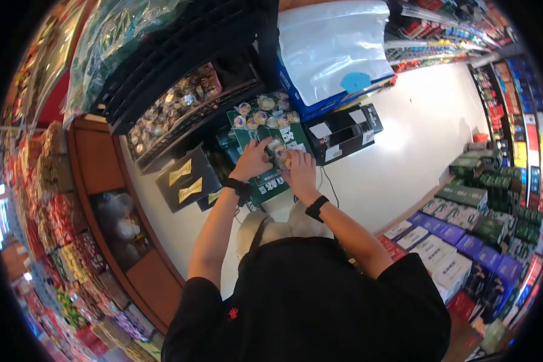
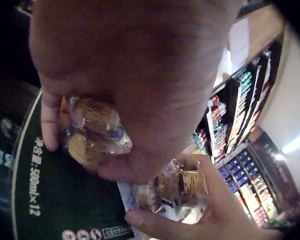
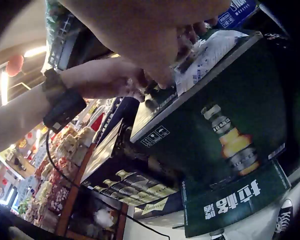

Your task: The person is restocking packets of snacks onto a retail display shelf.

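Note:
My left hand (image 1: 252, 160) curls round a small round snack in clear wrap (image 2: 92, 132), brownish gold inside, over the top of a green beer carton (image 1: 265, 188). Close beside it, my right hand (image 1: 300, 173) grips similar wrapped snacks (image 2: 182, 185) between thumb and fingers. More of these wrapped pieces (image 1: 262, 114) lie grouped on the carton's far end. In the right wrist view, the right hand (image 3: 160, 40) hides most of what it holds, and the carton's side (image 3: 190, 130) shows a printed bottle.
A black crate (image 1: 199, 108) of many wrapped pieces stands at the far left. Budweiser boxes (image 1: 184, 181) sit left of the carton, an open black box (image 1: 344, 134) right of it. Behind is a blue box (image 1: 298, 102) under white plastic (image 1: 332, 48). Stacked cartons (image 1: 443, 265) line the right.

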`<state>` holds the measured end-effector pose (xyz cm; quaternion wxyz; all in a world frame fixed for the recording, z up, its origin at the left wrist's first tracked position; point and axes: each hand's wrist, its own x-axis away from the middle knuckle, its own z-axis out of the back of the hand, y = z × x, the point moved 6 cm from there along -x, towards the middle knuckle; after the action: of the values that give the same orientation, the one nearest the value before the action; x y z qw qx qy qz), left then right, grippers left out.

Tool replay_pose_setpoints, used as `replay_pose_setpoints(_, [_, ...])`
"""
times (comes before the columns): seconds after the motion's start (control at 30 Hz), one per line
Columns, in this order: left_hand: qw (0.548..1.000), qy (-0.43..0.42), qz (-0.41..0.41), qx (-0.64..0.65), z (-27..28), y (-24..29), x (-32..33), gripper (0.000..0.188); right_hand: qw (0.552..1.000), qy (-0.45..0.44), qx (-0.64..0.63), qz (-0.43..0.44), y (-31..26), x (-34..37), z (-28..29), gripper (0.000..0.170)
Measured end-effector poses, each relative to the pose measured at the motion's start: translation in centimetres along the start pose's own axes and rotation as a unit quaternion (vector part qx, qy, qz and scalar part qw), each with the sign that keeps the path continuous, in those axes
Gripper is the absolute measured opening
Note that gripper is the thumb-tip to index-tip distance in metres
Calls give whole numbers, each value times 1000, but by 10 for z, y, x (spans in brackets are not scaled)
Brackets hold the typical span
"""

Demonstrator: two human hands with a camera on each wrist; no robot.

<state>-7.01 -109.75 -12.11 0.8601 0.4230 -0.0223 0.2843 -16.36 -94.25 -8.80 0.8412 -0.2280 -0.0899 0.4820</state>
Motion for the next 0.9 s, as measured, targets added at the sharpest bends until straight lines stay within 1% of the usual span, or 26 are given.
replay_pose_setpoints(0.07, [999, 0, -8, 33, 4, -1, -5, 78, 1000, -2, -8, -28, 3, 0, -3, 72])
replay_pose_setpoints(0.17, [996, 0, -2, 86, 4, -9, -5, 70, 995, 55, -59, -59, 1, -7, -1, 74])
replay_pose_setpoints(0.27, [990, 27, -6, 140, -4, -22, -10, 62, 994, 31, -92, -50, -4, -22, -5, 79])
replay_pose_setpoints(0.37, [986, 37, -35, 158, -9, -31, -18, 58, 986, -28, -150, -69, -15, -30, -1, 84])
replay_pose_setpoints(0.4, [977, 13, -18, 210, -15, -36, -19, 59, 988, -12, -148, -42, -24, -30, 5, 87])
replay_pose_setpoints(0.47, [949, -32, 15, 312, -17, -38, -20, 60, 987, 15, -153, -46, -22, -29, -1, 81])
replay_pose_setpoints(0.53, [935, -45, 43, 349, -14, -37, -19, 56, 984, 31, -172, -45, -21, -31, -3, 75])
replay_pose_setpoints(0.57, [927, -51, 58, 367, -13, -36, -17, 54, 983, 33, -175, -40, -21, -34, 0, 74])
replay_pose_setpoints(0.6, [918, -58, 85, 383, -12, -36, -14, 53, 983, 33, -179, -35, -21, -37, 2, 74])
replay_pose_setpoints(0.67, [897, -70, 140, 414, 5, -18, -2, 51, 983, 31, -183, -12, -21, -49, 7, 70])
replay_pose_setpoints(0.77, [878, -63, 138, 455, -4, -24, 0, 48, 983, -56, -173, -3, -14, -67, 1, 72])
replay_pose_setpoints(0.87, [818, -57, 156, 551, -10, -24, 8, 45, 974, -114, -193, 1, -3, -79, 0, 72])
replay_pose_setpoints(0.9, [798, -51, 158, 579, -11, -22, 12, 44, 970, -109, -218, 13, -1, -80, 3, 73])
